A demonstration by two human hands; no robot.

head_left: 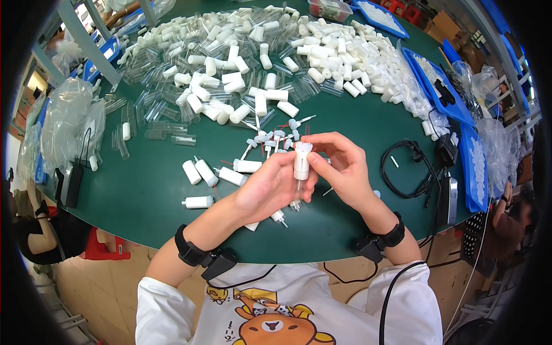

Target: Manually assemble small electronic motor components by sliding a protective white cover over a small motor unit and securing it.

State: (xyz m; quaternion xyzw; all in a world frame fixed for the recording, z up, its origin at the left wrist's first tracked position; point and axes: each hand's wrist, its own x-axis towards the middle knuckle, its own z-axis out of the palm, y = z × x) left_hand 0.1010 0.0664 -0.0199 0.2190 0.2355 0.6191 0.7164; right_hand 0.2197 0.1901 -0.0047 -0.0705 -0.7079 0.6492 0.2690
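Between my two hands, above the near middle of the green table, is a white plastic cylinder [301,167] with a pale toothed cap on top and a clear tube below. My left hand [270,181] is wrapped round its side and lower part. The thumb and fingers of my right hand [342,167] close on its upper end by the cap. Just beyond my hands lie several small white parts with thin stems and red wires [277,138]. Left of my left hand rest several white cylinders [198,202], some with metal pins sticking out.
Across the far side spreads a big heap of white cylinders [339,52] and clear tubes [167,63]. Blue trays [474,167] line the right edge, near a coiled black cable [405,172]. Plastic bags [75,126] sit at left. Other people sit at both sides.
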